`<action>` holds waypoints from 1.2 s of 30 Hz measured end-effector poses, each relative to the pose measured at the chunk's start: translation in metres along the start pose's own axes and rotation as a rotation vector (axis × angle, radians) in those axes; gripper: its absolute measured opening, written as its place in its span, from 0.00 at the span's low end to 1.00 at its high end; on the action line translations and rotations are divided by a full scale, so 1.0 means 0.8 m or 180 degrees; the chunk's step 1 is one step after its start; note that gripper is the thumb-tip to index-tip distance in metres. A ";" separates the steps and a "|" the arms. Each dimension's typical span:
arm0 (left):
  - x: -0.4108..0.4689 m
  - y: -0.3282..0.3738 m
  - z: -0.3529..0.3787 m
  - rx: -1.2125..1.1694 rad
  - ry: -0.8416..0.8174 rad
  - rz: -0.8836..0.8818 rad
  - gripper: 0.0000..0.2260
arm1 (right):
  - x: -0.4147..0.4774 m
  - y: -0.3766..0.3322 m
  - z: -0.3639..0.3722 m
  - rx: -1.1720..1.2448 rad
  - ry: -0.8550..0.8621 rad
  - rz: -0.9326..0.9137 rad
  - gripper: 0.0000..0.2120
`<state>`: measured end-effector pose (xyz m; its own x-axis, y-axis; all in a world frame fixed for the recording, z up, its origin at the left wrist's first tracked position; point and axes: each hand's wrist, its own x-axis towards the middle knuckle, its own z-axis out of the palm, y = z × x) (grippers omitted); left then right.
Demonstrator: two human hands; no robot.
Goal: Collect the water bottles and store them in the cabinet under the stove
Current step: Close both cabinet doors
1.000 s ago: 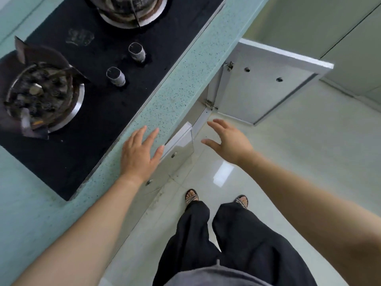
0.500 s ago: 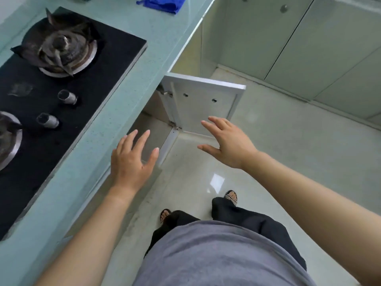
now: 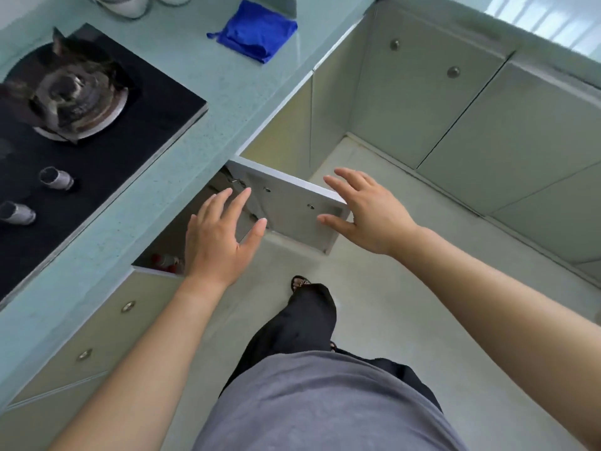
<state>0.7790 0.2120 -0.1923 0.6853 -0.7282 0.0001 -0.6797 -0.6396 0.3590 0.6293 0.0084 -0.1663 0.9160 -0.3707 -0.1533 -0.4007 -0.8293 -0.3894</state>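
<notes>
left hand [image 3: 218,242] and right hand [image 3: 369,213] both empty, fingers spread, above the open cabinet door [image 3: 292,211]. red-capped bottles [image 3: 166,262] partly visible inside the cabinet under the stove [image 3: 81,125].

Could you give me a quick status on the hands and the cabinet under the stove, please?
Left hand open, empty. Right hand open, empty, by the cabinet door. Door swung open. Red-capped bottles glimpsed inside.

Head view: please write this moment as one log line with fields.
left hand: open, empty | right hand: open, empty, by cabinet door | door: open | red-capped bottles: inside cabinet | blue cloth: on counter
</notes>
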 end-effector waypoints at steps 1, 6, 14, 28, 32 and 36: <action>0.016 0.001 0.004 -0.0014 0.0030 -0.0060 0.29 | 0.020 0.008 -0.005 -0.0037 -0.0081 -0.0060 0.34; 0.091 0.005 0.015 0.0020 0.0109 -0.0378 0.30 | 0.126 0.029 -0.037 -0.0259 -0.0354 -0.0480 0.34; 0.136 -0.008 0.011 0.0103 0.0409 -0.1367 0.29 | 0.284 0.016 -0.050 -0.0426 -0.0979 -0.1470 0.37; 0.219 0.108 0.124 -0.0266 0.0713 -0.4119 0.31 | 0.495 0.037 0.032 -0.1395 -0.2169 -0.3852 0.33; 0.264 0.121 0.162 -0.0947 0.0994 -0.4736 0.25 | 0.503 0.058 0.049 -0.1343 -0.2001 -0.4183 0.34; 0.289 0.122 0.188 -0.1394 0.1178 -0.5003 0.23 | 0.515 0.067 0.058 -0.1301 -0.1858 -0.4359 0.36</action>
<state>0.8317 -0.0564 -0.2979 0.6469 0.6454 -0.4061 0.7575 -0.4826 0.4396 0.9863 -0.1692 -0.2926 0.4142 0.8728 -0.2581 0.8360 -0.4770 -0.2714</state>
